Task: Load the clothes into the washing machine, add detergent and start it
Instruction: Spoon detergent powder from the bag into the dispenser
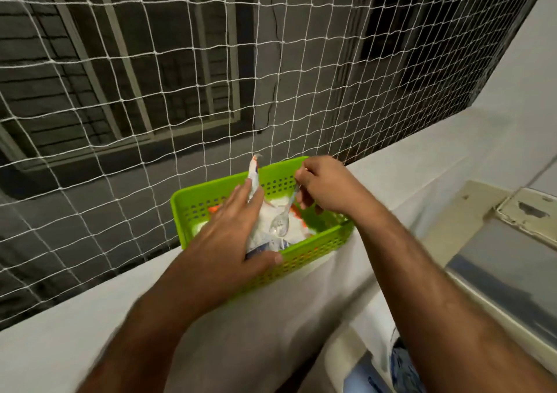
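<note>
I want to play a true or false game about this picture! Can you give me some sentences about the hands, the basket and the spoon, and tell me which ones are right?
1. The basket is green. True.
2. The right hand holds a spoon. True.
3. The spoon is made of wood. False: it looks like clear plastic.
4. The left hand is empty and away from the basket. False: it rests on the bag of powder inside the basket, thumb on the rim.
5. A net hangs behind the basket. True.
</note>
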`<action>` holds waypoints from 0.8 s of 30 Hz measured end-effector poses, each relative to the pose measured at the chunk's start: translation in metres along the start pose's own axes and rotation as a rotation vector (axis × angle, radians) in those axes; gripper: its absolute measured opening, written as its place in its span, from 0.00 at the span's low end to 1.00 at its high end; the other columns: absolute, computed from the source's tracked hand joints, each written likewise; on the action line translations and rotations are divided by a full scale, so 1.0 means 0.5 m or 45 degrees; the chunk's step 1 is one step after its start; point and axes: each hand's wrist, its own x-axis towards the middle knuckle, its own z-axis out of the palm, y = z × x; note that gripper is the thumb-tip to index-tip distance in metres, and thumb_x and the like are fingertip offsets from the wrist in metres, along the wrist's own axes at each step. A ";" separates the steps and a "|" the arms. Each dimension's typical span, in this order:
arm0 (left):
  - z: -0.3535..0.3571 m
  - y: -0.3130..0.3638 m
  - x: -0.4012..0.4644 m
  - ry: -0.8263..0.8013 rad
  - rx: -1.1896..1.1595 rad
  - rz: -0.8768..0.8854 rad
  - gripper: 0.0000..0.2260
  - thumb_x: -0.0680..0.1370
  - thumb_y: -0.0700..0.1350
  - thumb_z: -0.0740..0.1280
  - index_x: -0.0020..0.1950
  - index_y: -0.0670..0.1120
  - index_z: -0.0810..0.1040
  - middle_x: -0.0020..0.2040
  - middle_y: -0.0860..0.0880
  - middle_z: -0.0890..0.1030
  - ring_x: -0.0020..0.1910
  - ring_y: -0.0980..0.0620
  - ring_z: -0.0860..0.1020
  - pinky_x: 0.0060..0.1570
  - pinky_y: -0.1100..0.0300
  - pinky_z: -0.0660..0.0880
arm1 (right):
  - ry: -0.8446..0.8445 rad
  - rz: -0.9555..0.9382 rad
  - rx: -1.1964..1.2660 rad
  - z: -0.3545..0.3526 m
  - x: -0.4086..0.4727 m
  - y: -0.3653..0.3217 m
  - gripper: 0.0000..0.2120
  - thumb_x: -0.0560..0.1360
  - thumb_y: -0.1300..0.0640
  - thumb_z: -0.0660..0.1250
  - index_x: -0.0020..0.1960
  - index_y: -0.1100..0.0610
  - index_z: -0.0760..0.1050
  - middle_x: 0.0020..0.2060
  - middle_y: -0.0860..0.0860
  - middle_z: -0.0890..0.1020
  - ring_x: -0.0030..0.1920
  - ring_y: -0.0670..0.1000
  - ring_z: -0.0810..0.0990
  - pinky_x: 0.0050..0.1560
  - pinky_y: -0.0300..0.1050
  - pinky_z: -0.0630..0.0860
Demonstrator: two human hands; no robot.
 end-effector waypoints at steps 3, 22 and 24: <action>0.000 0.001 0.001 0.000 -0.035 -0.002 0.48 0.66 0.70 0.60 0.78 0.53 0.44 0.75 0.60 0.37 0.77 0.60 0.43 0.68 0.68 0.46 | -0.091 0.089 0.068 0.016 0.008 -0.003 0.13 0.82 0.61 0.55 0.39 0.61 0.70 0.32 0.63 0.83 0.31 0.63 0.82 0.27 0.45 0.77; -0.003 0.006 -0.004 0.018 -0.043 0.008 0.47 0.64 0.70 0.61 0.75 0.59 0.39 0.73 0.65 0.36 0.73 0.67 0.39 0.66 0.70 0.45 | -0.106 0.365 0.583 0.010 0.003 -0.022 0.11 0.83 0.63 0.54 0.42 0.62 0.68 0.29 0.60 0.80 0.22 0.52 0.80 0.23 0.43 0.78; -0.004 0.008 -0.002 0.023 -0.021 0.014 0.46 0.63 0.73 0.58 0.74 0.61 0.38 0.72 0.66 0.35 0.72 0.69 0.38 0.65 0.74 0.40 | -0.037 0.355 0.645 -0.010 0.000 -0.015 0.11 0.83 0.63 0.55 0.42 0.61 0.68 0.29 0.60 0.80 0.22 0.51 0.80 0.22 0.41 0.78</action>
